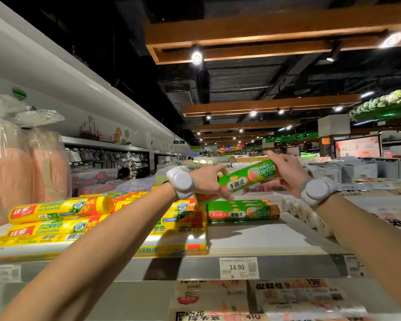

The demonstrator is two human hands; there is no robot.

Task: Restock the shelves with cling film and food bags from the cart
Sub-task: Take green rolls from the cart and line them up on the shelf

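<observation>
- Nearest to me, under the shelf edge, I see flat packs (294,294) of food bags lying on the lower level, their print blurred.
- A price label (239,268) reading 14.90 sits on the front rail of the shelf (264,237), between my two forearms.
- On the left of that shelf, yellow rolls (60,210) are stacked in layers, long sides facing me; my left forearm crosses in front of them.
- Just right of the yellow stack, green rolls (241,213) lie on the shelf board, touching the yellow ones. The board in front of them is bare white.
- Above those, my left hand (206,181) and right hand (287,172) hold one green roll (248,176) in the air, tilted with its right end higher.
- The left fingers (225,195) are curled around and under the roll's lower end; the right fingers are wrapped around its upper end, so both are clamped on it.
- Each wrist carries a grey wrist band (181,183).
- At the right edge of the shelf, white rolls (306,215) lie in a row.
- At far left, pink packs (9,172) in clear plastic stand behind the yellow stack.
- Beyond, I can make out store aisles and ceiling lamps (196,57) under wooden beams.
</observation>
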